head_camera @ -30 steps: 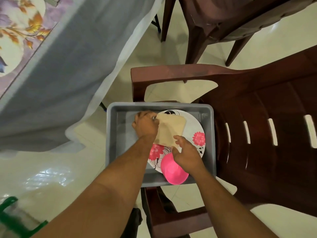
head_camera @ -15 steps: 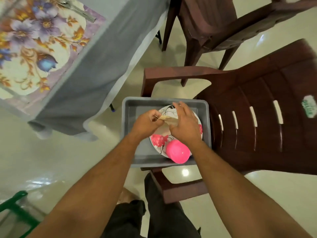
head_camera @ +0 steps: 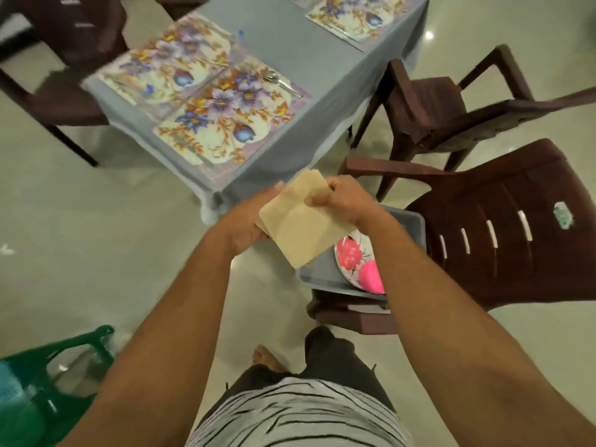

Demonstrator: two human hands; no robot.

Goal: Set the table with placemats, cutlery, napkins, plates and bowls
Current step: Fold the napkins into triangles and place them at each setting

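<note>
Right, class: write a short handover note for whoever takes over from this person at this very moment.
Left hand holds the napkins from below; right hand pinches their top edge.
Plate and pink bowl sit in the grey tub on the chair.
Done: placemats on the table, cutlery on the nearest one.
Left: napkins, plates, bowls.
</note>
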